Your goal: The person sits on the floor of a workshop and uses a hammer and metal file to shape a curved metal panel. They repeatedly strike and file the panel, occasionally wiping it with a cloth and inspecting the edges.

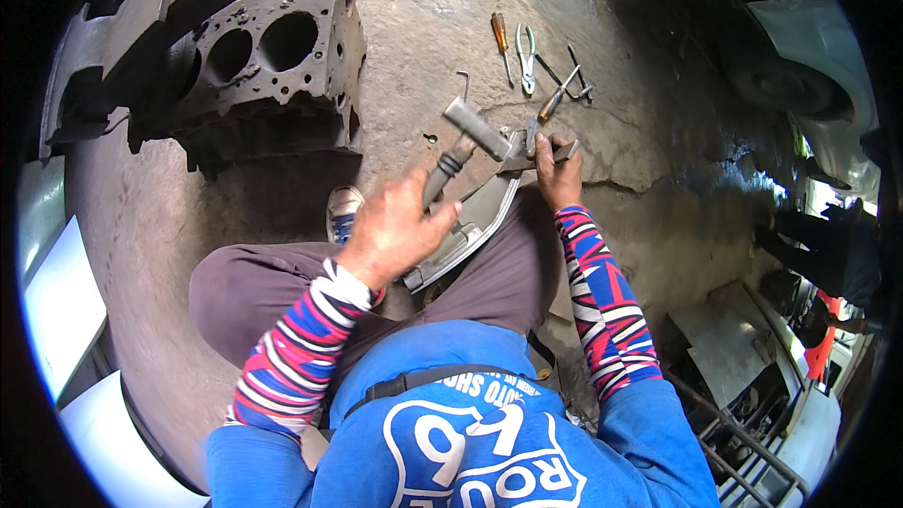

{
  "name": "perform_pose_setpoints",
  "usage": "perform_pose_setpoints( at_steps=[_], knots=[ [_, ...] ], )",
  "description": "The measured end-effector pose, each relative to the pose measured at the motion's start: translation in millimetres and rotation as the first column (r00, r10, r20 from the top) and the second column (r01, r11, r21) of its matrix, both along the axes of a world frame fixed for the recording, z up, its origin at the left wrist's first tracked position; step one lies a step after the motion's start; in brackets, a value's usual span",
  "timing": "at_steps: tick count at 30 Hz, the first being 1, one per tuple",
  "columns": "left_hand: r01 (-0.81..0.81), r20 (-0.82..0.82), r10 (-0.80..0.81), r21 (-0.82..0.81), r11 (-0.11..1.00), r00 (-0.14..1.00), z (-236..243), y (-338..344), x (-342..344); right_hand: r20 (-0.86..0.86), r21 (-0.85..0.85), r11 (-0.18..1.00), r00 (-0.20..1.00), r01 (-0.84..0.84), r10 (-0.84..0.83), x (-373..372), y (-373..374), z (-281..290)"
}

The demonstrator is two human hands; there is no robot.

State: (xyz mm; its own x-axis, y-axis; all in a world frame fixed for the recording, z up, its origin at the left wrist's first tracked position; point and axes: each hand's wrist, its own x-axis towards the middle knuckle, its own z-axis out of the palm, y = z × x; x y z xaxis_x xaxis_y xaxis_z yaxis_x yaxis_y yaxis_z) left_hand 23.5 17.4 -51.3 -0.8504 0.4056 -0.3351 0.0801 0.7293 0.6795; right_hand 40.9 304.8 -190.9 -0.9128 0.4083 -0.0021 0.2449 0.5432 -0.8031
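Observation:
My left hand [393, 229] is closed round the handle of a hammer [478, 128]. Its head is raised just above the far end of a long grey curved metal part [458, 246]. That part rests against my bent legs and runs from my lap outward. At its far end my right hand [559, 177] grips a flat dark metal piece [565, 152] against it. Part of that piece is hidden under the fingers, and how it joins the curved part cannot be made out.
An engine block [320, 56] stands at far left. Beyond my hands lie an orange-handled screwdriver [500, 38], pliers [527, 61], a second screwdriver [555, 103] and a hex key [464, 85]. A vehicle [818, 66] and a person [818, 245] are at right; white panels [64, 310] at left.

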Motion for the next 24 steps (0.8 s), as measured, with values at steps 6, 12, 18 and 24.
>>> perform_pose_setpoints(
  at_steps=[6,12,18,24],
  knots=[
    [-0.009,0.301,0.017,-0.027,1.0,0.954,-49,17,48,-0.013,0.033,0.999,1.0,-0.002,0.003,-3,-2,-3],
    [0.161,0.304,-0.137,-0.055,0.985,0.943,-93,23,64,-0.021,0.003,0.999,0.999,0.037,-0.037,-9,1,-10],
    [0.115,0.36,-0.097,-0.029,0.993,0.928,-118,33,68,0.028,-0.027,0.998,0.998,0.06,-0.059,-17,9,-10],
    [0.059,0.352,-0.108,0.147,0.987,0.93,-121,43,68,0.008,-0.124,0.988,0.996,0.09,-0.089,-27,15,-3]
  ],
)
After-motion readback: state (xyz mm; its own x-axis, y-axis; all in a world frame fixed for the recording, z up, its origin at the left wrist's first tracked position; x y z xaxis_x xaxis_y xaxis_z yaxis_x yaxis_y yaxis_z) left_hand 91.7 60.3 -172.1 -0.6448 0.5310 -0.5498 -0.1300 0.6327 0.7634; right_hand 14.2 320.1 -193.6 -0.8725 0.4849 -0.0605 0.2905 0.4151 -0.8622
